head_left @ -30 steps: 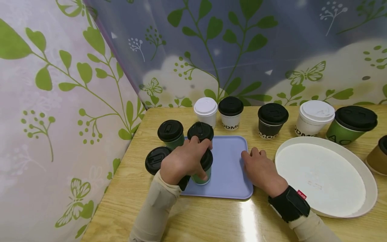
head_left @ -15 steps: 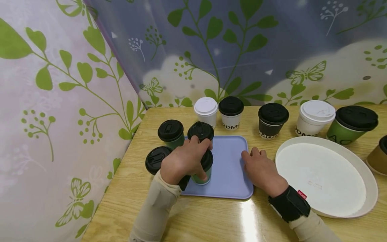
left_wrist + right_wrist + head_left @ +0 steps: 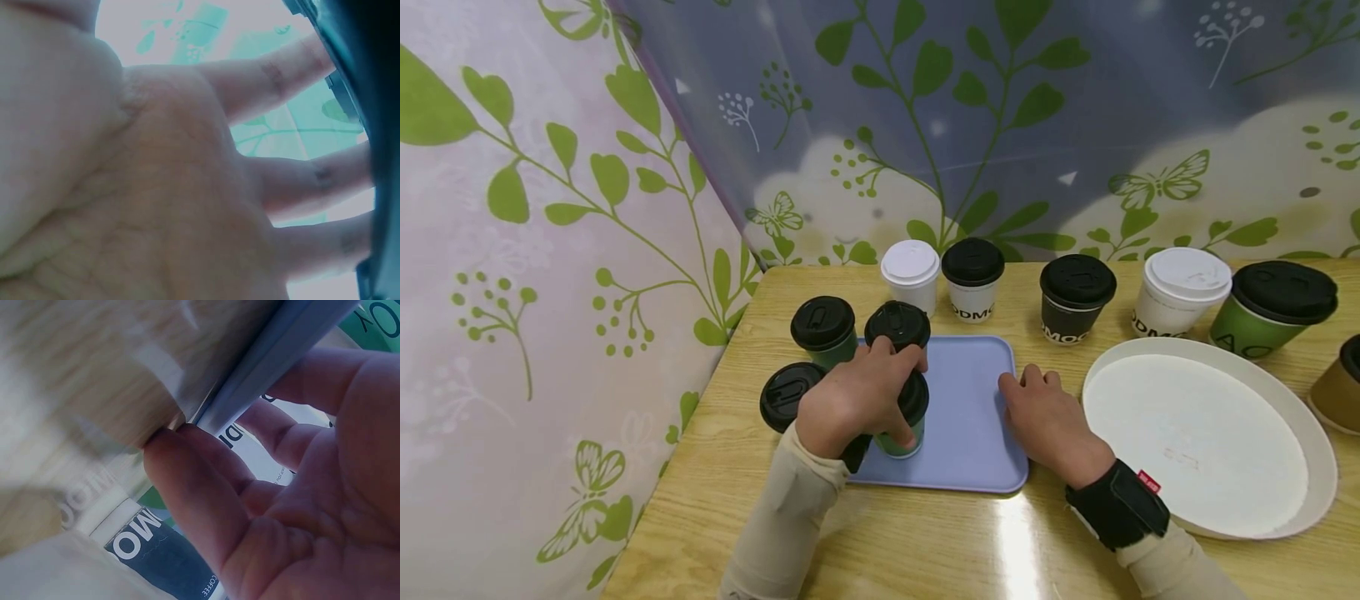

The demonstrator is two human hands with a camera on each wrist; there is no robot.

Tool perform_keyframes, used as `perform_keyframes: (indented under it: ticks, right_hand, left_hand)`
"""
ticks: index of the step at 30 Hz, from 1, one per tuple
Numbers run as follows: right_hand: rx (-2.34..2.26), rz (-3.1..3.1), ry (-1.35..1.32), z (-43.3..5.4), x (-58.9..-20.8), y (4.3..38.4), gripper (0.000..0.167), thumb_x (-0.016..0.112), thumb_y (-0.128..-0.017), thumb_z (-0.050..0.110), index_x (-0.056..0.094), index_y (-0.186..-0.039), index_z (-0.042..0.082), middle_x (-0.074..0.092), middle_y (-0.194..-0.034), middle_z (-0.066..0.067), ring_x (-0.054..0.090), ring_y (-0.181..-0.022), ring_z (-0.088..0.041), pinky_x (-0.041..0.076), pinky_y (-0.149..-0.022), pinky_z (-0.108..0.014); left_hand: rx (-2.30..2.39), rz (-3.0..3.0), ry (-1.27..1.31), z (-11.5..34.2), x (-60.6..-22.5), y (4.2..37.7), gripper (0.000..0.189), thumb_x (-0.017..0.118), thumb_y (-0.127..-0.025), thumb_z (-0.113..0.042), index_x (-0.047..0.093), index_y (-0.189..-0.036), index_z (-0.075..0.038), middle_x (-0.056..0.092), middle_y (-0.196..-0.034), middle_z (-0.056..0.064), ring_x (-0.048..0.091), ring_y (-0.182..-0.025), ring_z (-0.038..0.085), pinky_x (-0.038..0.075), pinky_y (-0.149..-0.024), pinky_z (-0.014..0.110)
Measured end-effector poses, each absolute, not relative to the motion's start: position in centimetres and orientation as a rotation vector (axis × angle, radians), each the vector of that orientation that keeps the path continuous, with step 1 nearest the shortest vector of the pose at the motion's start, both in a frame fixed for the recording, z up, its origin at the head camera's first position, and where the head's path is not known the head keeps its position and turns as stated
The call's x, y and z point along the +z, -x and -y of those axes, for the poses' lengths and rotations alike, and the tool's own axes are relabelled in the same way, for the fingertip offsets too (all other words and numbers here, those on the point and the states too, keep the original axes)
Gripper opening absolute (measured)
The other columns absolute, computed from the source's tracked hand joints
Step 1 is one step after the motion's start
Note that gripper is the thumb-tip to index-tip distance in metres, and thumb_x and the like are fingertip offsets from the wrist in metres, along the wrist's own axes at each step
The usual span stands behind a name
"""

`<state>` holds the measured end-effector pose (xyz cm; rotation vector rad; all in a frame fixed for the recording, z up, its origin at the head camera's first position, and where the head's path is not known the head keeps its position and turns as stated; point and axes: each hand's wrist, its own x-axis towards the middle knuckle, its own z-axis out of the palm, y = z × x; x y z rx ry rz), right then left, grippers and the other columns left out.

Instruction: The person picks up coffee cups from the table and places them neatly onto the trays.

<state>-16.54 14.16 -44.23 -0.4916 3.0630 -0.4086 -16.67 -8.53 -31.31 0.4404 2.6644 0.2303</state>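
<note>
While the right hand (image 3: 1047,421), curled, holds the tray (image 3: 966,425), the left hand (image 3: 859,393), half-spread, grips the cup (image 3: 914,402) beneath; apparent placement next calls for release.

Left hand (image 3: 853,400) hides much of front green cup (image 3: 917,419) and left portion of lilac tray (image 3: 966,408). Brown cup (image 3: 1339,387) cut off by right edge of head view. Print (image 3: 1182,457) on round white tray (image 3: 1150,408) too small to read. Left wrist view: fingers (image 3: 300,184) vanish behind dark curved shape (image 3: 386,181), itself cropped. Right wrist view: desk (image 3: 81,394) blurred, right hand (image 3: 312,519) cropped.
</note>
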Motion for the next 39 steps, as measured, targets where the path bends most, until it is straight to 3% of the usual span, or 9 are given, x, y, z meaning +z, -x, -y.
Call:
perform_keyframes:
  ticks: [24,32,39]
  right_hand:
    - [-0.416,-3.057,0.491,-14.2,-44.1,16.5,0.011,0.057,-0.102,0.007,0.059,-0.111,0.0,0.052,-0.096,-0.021,0.049,-0.081,-0.036,0.047,-0.057,-0.045]
    - [-0.409,-3.05,0.495,-14.3,-44.0,16.6,0.012,0.058,-0.102,0.008,0.059,-0.111,0.0,0.052,-0.095,-0.02,0.048,-0.08,-0.035,0.045,-0.057,-0.043]
    - [-0.38,-3.022,0.475,-14.1,-44.1,16.7,0.017,0.059,-0.103,0.009,0.06,-0.117,0.0,0.052,-0.097,-0.02,0.048,-0.082,-0.034,0.046,-0.058,-0.042]
  left_hand:
    - [0.272,-2.675,-0.483,8.8,-31.0,16.3,0.071,0.095,-0.077,-0.028,0.059,-0.137,-0.02,0.052,-0.13,0.015,0.052,-0.119,0.035,0.051,-0.093,0.051]
    - [0.368,-2.754,-0.55,9.7,-30.2,15.0,0.071,0.092,-0.078,-0.038,0.059,-0.139,-0.022,0.052,-0.132,0.012,0.05,-0.12,0.032,0.052,-0.089,0.049]
    - [0.429,-2.872,-0.708,10.5,-29.8,13.8,0.062,0.087,-0.084,-0.044,0.062,-0.134,-0.018,0.055,-0.134,0.012,0.055,-0.12,0.034,0.049,-0.1,0.047]
